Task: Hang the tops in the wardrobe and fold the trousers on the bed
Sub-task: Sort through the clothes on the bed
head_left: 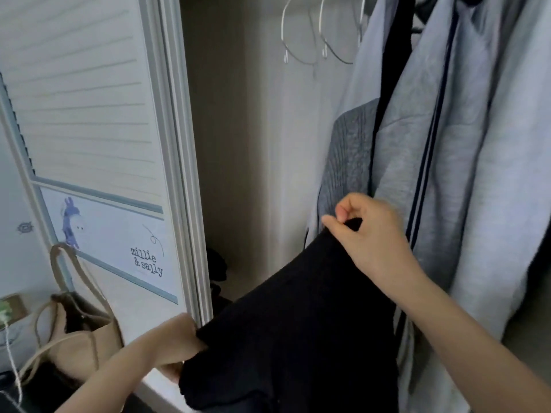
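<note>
Step in hand, as we judge: hanging top in wardrobe. We see black garment (298,317) stretched between both hands. Right hand (372,234) pinches its upper edge, just beside hung grey clothes (447,174). Left hand (179,344) grips its lower edge, near wardrobe door frame (185,174). Empty wire hangers (313,40) well above right hand. Next move, we judge: free one hand, take hanger, thread it into garment. Whether garment is top, we cannot tell.
</note>
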`<state>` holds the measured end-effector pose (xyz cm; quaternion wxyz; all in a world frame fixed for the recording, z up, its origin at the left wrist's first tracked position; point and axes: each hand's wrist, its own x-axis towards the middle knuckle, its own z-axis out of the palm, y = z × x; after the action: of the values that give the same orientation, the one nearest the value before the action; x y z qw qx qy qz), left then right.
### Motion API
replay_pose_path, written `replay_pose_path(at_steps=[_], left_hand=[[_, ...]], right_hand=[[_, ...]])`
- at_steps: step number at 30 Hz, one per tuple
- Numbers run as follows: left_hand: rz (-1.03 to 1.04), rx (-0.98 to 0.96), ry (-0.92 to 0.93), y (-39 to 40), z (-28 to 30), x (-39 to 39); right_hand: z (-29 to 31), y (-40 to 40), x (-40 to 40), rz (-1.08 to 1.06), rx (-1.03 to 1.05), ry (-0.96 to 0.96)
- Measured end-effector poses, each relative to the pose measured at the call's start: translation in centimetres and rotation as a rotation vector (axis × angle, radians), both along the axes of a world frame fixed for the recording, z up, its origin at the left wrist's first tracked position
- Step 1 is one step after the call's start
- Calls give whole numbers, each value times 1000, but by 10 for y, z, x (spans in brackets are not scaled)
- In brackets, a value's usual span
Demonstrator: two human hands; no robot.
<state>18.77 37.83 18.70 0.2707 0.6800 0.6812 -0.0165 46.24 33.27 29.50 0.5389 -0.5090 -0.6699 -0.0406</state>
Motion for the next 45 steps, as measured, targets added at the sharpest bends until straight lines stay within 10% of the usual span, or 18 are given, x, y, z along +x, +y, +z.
replay_pose_path(at_steps=[3,9,20,24,32,41,45], left_hand=[[102,34,-198,20,40,-18],[-56,271,154,48,83,-27],[208,260,-850,66,122,-6],[114,-172,-1378,67,140,-2],[-94,-209,-1665,73,185,-12],[13,-187,-1560,108,234,16],[-38,168,-1103,113,258,41]], right_hand=[[2,4,13,-61,3,-37],[11,9,33,-24,-235,-229],[23,11,33,-16,-86,-175],[27,18,31,-47,-15,-106],[34,17,31,-271,-11,-199],[80,13,-5,-190,-779,-734],[146,25,-23,-253,-563,-628]])
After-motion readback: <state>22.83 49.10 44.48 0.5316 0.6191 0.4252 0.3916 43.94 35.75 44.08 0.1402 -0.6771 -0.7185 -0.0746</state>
